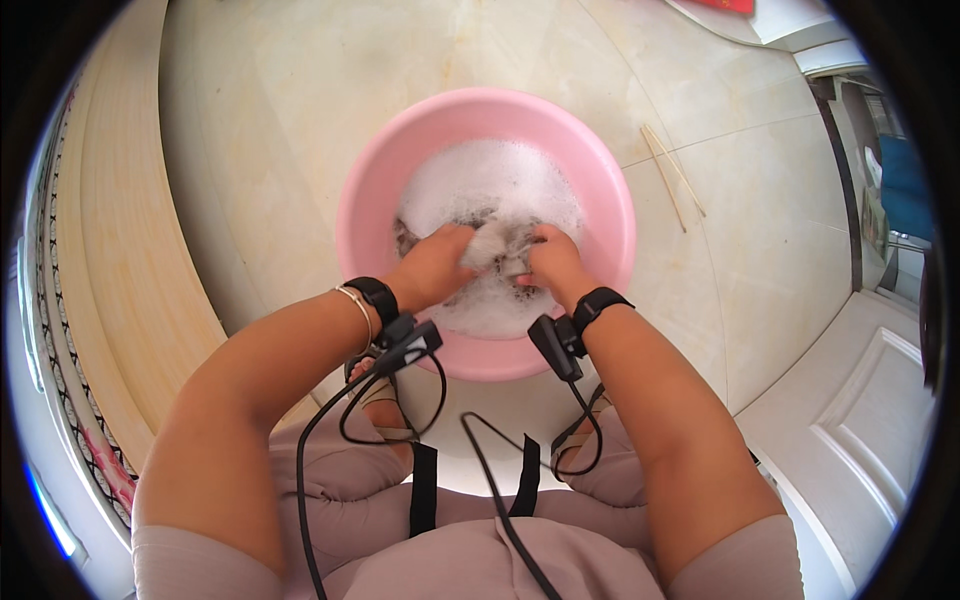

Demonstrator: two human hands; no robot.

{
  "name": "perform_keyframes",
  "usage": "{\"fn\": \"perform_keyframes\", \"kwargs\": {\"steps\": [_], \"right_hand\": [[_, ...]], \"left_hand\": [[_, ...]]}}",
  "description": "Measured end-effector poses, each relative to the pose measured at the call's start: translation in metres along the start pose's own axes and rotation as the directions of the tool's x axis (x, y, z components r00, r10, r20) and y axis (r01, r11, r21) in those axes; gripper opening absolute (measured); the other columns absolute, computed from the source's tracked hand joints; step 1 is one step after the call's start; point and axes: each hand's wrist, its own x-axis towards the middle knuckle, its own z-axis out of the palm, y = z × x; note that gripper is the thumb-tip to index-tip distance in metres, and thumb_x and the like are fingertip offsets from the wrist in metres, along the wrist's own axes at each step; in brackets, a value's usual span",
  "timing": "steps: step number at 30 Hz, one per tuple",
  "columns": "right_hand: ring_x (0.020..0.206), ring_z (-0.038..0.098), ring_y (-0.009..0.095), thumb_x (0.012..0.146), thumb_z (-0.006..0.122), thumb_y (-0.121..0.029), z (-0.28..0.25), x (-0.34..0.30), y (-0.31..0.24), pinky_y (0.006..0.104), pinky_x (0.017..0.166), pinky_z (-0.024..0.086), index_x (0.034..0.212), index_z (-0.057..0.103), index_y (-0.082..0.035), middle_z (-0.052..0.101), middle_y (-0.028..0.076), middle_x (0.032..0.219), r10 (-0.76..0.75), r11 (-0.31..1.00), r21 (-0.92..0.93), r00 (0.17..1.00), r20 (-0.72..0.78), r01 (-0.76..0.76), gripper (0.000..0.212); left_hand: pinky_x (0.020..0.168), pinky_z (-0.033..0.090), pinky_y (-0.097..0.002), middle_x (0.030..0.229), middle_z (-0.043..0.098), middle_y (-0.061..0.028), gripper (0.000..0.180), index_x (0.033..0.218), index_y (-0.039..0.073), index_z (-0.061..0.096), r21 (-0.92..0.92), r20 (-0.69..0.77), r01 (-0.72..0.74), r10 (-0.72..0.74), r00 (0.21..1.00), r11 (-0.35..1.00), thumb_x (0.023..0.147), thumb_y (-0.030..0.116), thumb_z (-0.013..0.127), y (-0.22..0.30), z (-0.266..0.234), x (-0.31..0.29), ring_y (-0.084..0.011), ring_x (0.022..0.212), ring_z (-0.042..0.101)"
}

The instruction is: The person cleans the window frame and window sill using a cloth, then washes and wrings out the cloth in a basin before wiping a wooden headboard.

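A: Nearest first. What to note?

B: Over the lap (460, 505), a loosely looped black cable (300, 470). Beyond, bare forearms (672, 375), angled inward from both sides, elbows bent, black wristbands (602, 302) just behind the hands.

A: Pose at the far end of the arms?

B: Reaching down into a pink basin (486, 105), wrists over its near half, knuckles mostly up. With left hand (437, 264), clamped on wet grey cloth (489, 245), thumb turned toward the middle. With right hand (556, 262), closed on the other side of the same bunch, fingers pointing left. Hands near each other, apart only by the cloth between. Some fingers hidden in cloth and lather.

A: How far along?

B: Partway, as a judgement. Done: cloth soaked, lathered, gathered up at the middle of the basin. Not yet done: rinsing, wringing, lifting out. Thick white suds (490, 170) heaped toward the far wall, thinner on the near side. Left of the left hand, a dark patch (404, 238) at the suds' edge; same cloth or another piece, no telling.

A: Farther out?

B: On the pale tiled floor (280, 90), right of the basin and well apart from it, two thin sticks (676, 171), nearly meeting at the far ends.
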Motion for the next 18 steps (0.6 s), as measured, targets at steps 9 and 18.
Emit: {"fn": "perform_keyframes", "kwargs": {"steps": [9,18], "right_hand": [[0.077,0.041,0.017,0.088,0.049,-0.063,0.018,-0.033,-0.034,0.0254,0.056,0.036,0.114,0.053,-0.030,0.050,0.001,0.111,0.228,0.838,0.407,0.910,0.347,-0.365,0.043],[0.102,0.050,0.019,0.093,0.039,-0.049,0.028,-0.047,-0.042,0.0396,0.081,0.040,0.121,0.053,-0.023,0.055,0.003,0.122,0.128,0.865,0.430,0.943,0.306,-0.257,0.041]], "left_hand": [[0.110,0.030,-0.0510,0.149,0.025,-0.0232,0.041,0.120,0.011,0.053,0.002,-0.242,-0.291,0.283,0.928,0.957,0.083,0.017,0.070,0.033,0.011,-0.012,-0.0475,0.134,0.029],[0.095,0.039,-0.0512,0.127,0.049,-0.0258,0.032,0.117,0.003,0.052,-0.039,-0.324,-0.179,0.157,0.933,0.983,0.087,0.011,0.056,0.042,-0.006,0.007,-0.0437,0.116,0.047]]}}
